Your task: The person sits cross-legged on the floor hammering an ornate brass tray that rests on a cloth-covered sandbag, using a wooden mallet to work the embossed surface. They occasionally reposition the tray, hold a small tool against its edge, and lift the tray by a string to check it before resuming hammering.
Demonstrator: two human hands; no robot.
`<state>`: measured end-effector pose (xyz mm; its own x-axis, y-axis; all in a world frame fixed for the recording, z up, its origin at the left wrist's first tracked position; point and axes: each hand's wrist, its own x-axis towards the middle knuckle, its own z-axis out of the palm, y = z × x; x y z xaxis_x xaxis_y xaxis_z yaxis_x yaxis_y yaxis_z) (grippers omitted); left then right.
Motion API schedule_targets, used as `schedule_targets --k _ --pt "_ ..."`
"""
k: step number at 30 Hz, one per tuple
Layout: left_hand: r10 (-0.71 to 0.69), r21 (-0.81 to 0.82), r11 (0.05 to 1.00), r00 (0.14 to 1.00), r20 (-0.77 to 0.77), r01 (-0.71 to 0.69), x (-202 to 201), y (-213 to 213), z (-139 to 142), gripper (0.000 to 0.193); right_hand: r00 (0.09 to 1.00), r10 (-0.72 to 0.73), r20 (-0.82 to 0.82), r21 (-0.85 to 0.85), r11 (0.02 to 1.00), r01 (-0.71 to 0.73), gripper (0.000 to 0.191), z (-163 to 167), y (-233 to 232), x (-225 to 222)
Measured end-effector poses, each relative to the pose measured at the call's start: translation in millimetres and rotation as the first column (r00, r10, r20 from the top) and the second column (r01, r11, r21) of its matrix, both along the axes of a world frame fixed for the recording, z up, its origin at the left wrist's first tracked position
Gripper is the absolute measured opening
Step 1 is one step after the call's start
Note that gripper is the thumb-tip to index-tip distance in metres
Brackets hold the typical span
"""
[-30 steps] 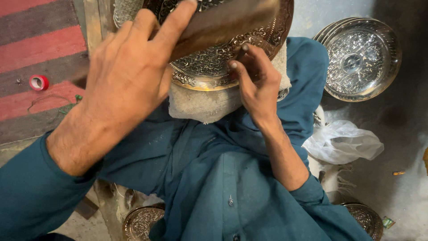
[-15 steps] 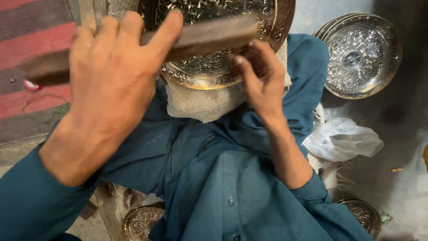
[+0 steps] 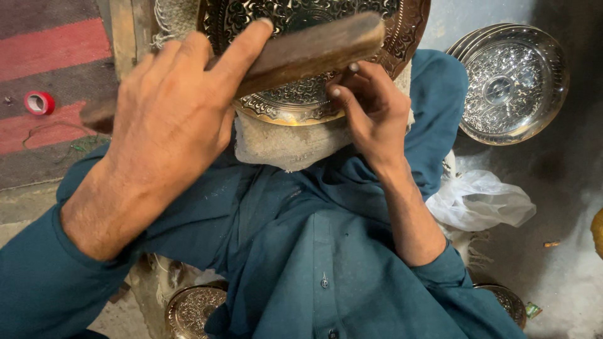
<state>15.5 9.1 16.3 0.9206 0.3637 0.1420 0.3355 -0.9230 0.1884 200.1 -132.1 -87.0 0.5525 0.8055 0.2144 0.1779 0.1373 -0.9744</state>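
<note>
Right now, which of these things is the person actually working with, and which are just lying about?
In use:
left hand gripping the wooden bar
right hand at the engraved tray
pale cloth pad under the tray

Lying about:
stacked silver trays
white plastic bag
red tape roll
small engraved tray

Engraved tray [image 3: 295, 100] top cut off

Engraved tray [image 3: 295, 107]: golden rim, dense floral chasing. Wooden bar [image 3: 308, 50]: dark brown. Cloth pad [image 3: 282, 144]: off-white. Garment [image 3: 301, 251]: teal. Stacked trays [image 3: 512, 81]: silver, embossed. Rug [image 3: 50, 63]: red-grey stripes. Tape roll [image 3: 39, 102]: red. Plastic bag [image 3: 477, 201]: white.
</note>
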Motion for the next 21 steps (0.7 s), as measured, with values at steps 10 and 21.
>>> schedule_targets --k 10,21 --pt "-0.027 0.079 0.996 0.999 -0.035 0.029 10 -5 6 0.075 0.999 -0.008 0.031 0.009 1.000 0.008 0.034 -24 -10 5" --pt "-0.005 0.279 0.960 1.000 -0.008 0.007 5 -5 2 0.065 0.997 -0.016 0.077 -0.003 1.000 0.016 0.032 -40 -13 7"
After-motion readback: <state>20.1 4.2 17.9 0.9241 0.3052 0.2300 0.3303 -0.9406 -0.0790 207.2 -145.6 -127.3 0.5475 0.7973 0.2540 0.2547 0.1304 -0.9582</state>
